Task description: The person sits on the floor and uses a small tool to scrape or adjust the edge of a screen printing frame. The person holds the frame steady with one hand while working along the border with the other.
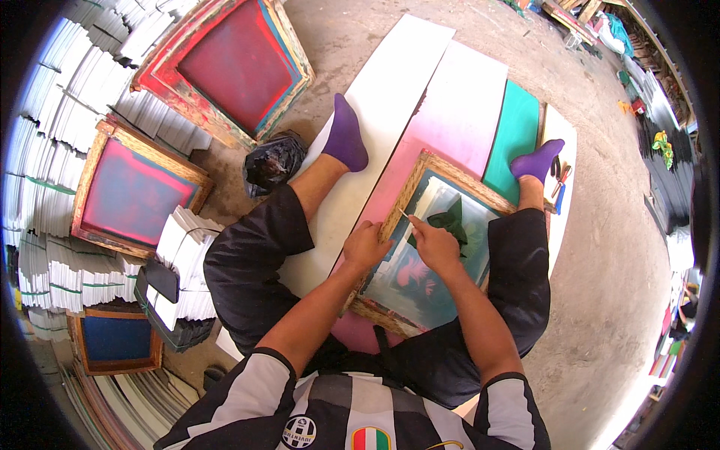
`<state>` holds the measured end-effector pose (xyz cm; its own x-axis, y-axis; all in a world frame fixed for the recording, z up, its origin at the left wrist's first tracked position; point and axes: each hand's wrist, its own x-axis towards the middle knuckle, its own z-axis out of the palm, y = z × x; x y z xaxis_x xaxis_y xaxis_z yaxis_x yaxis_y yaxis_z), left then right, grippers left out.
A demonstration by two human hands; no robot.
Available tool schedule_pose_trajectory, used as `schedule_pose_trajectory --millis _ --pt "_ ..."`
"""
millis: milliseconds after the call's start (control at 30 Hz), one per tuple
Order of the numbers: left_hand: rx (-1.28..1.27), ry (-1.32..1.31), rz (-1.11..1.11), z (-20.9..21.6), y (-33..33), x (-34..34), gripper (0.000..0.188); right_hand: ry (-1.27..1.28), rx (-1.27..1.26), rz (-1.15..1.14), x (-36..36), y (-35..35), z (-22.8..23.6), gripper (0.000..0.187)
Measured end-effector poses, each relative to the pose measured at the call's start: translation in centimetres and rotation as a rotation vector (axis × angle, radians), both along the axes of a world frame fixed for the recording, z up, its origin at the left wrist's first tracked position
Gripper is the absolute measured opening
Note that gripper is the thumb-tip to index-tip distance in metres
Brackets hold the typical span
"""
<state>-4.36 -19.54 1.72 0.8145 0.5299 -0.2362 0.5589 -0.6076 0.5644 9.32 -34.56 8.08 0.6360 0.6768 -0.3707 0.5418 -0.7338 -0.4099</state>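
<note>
A wood-framed printing screen [472, 181] with a bluish mesh lies between my legs on the boards. My left hand [365, 246] is closed around its left rail. Just inside that rail, my right hand [436, 247] pinches a thin, pale, stick-like tool [404, 215], its tip close to the wood. Most of the tool is hidden by my fingers. Right beside my right hand, a crumpled dark green cloth [452, 220] rests on the mesh. Pale, pinkish-white patches show on the lower mesh.
Under the screen are a pink-stained board [465, 97], a white board [394, 67] and a green one [516, 124]. Pliers [561, 187] lie near my right foot. To the left are a black plastic bag [274, 161], a red screen [236, 71] and stacked white sheets [56, 180].
</note>
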Motion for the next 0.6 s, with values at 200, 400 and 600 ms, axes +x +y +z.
schedule_pose_trajectory --millis 200,400,600 --pt "-0.047 -0.02 0.035 -0.2 -0.5 -0.2 0.053 -0.029 0.0 0.027 -0.2 0.3 -0.7 0.041" --pt "-0.008 -0.033 0.016 -0.2 -0.4 -0.1 0.05 -0.085 -0.041 0.059 -0.7 0.9 0.2 0.042" --pt "0.008 -0.026 -0.013 -0.3 -0.1 0.0 0.049 -0.101 -0.196 0.135 -1.3 2.9 2.4 0.047"
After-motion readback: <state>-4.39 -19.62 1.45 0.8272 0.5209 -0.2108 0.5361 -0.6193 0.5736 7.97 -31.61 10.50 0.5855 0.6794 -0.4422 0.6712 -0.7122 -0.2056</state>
